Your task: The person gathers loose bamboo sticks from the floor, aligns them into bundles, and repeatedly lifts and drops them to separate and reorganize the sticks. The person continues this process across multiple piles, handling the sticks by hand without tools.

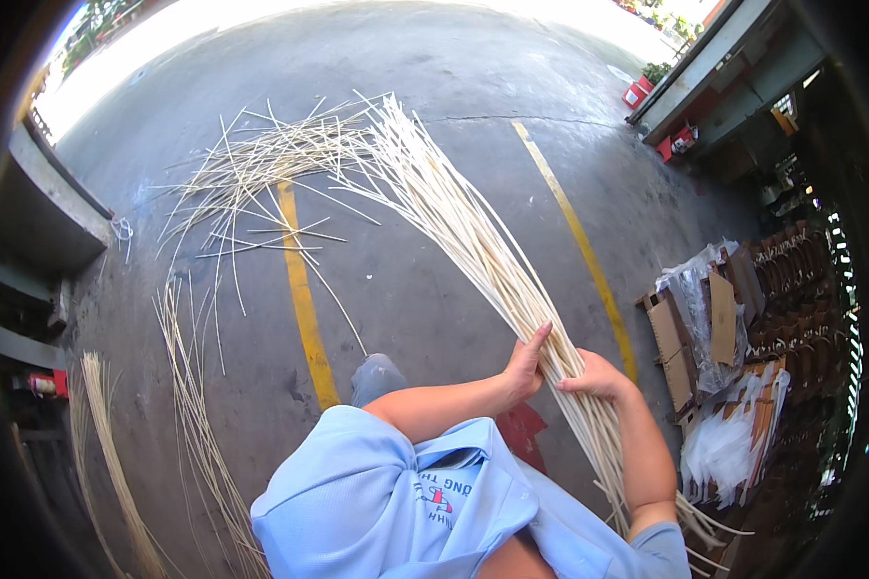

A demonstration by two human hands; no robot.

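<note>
A long, thick bundle of pale rattan canes [483, 251] runs slantwise from the far middle of the floor down past my right side. My left hand [528, 365] is wrapped round the bundle from its left side, thumb pointing up along the canes. Just below it and to the right, my right hand [597, 374] grips the same bundle, its fingers partly hidden. The bundle's far end touches a loose, tangled heap of canes [261, 169] on the floor. Its near ends fan out beside my right forearm.
Yellow lines [304, 309] cross the grey concrete floor [434, 58]. More canes lie in strands [198, 425] and a narrow bundle [116, 454] at the left. On the right stand stacked brown parts [671, 347] with plastic wrap [690, 289] and white sheeting [729, 444].
</note>
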